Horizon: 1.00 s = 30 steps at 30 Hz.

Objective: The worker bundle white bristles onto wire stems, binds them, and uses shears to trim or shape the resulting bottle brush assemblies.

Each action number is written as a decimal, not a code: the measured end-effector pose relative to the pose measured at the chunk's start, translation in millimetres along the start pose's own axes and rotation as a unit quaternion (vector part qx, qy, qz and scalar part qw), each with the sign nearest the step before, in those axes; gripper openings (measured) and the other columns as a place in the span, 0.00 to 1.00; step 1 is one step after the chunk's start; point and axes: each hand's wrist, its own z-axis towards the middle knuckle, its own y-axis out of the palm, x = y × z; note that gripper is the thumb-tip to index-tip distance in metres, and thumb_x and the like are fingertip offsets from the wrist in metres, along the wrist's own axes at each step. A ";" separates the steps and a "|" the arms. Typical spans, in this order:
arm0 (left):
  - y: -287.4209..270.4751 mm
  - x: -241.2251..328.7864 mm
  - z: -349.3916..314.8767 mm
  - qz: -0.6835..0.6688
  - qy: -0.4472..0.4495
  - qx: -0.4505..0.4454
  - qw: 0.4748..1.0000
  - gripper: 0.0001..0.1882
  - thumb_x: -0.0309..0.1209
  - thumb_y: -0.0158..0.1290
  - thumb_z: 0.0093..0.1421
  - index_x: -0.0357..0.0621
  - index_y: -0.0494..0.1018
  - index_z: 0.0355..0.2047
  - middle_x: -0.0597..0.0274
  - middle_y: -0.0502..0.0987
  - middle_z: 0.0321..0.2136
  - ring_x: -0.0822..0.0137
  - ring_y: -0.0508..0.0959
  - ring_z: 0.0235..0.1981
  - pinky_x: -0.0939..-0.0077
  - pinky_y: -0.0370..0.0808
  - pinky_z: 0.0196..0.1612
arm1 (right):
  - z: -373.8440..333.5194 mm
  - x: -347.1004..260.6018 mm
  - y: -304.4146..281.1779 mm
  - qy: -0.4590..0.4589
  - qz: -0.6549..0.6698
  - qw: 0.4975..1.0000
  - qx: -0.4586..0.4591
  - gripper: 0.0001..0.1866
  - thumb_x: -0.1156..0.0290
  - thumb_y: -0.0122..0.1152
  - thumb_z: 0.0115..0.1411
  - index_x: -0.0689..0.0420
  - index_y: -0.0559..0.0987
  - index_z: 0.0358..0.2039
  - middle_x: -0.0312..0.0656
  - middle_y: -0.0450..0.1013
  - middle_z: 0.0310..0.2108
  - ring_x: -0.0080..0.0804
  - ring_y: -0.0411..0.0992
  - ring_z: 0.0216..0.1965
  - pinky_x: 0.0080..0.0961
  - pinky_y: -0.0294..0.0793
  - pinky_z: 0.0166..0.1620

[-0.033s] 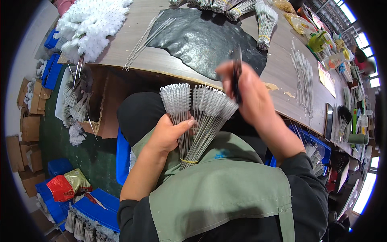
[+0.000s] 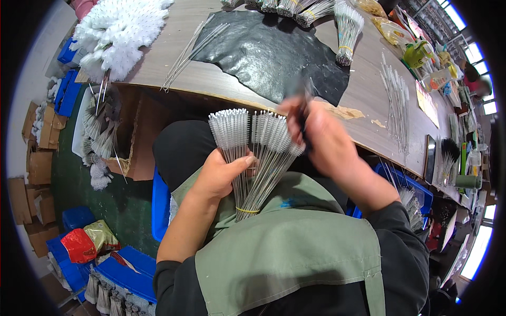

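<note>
On my lap lies a bundle of thin wire brushes (image 2: 272, 138) with white bristle heads, fanned into two parts. A yellow band (image 2: 246, 211) ties their wire stems at the lower end. My left hand (image 2: 224, 171) is closed around the left part of the stems, its thumb lying across them. At the right side of the bristle heads, my right hand (image 2: 321, 131) grips a dark-handled metal tool (image 2: 304, 108) that points up toward the table. Motion smears this tool, so its exact kind does not show. Fingers of the right hand are close to the rightmost bristles; whether they touch I cannot tell.
Ahead, a black sheet (image 2: 269, 50) covers part of the table (image 2: 237, 90). Banded brush bundles (image 2: 348, 34) stand along its far edge. Loose brushes (image 2: 396, 105) lie to the right, and a big white brush pile (image 2: 118, 39) at the left. Blue bins (image 2: 161, 205) flank my legs.
My right hand has moved a little left and down with the dark-handled tool, nearer the right bristle heads. The left hand and the bundle have stayed put.
</note>
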 end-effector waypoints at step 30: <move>2.6 -1.1 0.6 0.026 0.026 -0.003 0.999 0.07 0.24 0.54 0.56 0.39 0.71 0.35 0.65 0.74 0.31 0.74 0.74 0.32 0.78 0.72 0.37 | -50.2 29.8 47.9 0.396 0.321 0.859 -0.044 0.21 0.47 0.36 0.67 0.52 0.64 0.34 0.32 0.60 0.18 0.23 0.63 0.18 0.19 0.62 0.21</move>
